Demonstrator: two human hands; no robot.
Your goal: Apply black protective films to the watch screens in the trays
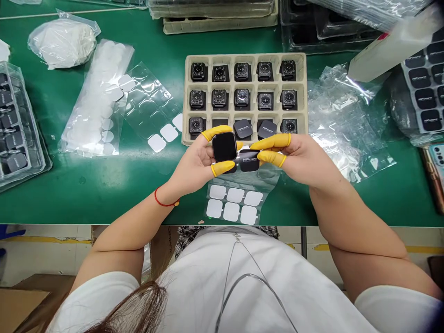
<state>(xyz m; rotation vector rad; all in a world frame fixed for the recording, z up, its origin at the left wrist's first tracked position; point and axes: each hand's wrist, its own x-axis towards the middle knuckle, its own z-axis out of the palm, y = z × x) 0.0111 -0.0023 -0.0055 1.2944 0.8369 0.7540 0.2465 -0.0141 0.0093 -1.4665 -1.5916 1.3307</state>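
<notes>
My left hand (196,164), with yellow finger cots on its thumb and finger, is closed around the edges of a watch (224,147), its black screen facing up. Pinched in my right hand (301,159), also in yellow finger cots, is a black rounded-square film label (249,161) marked HiFuture, on what looks like a clear strip. The label is close beside the watch; whether they touch is hidden. Just beyond is a beige tray (245,58) of watches lying back up, with two HiFuture-marked squares (243,129) in its front row. White stickers (231,211) on a clear sheet lie below my hands.
On the left are a bag of white material (64,41), a bag of round pieces (93,99) and a clear tray (21,134). Crumpled film (342,125), a white bottle (388,48) and a phone (437,159) lie right. Stacked trays (220,25) stand behind.
</notes>
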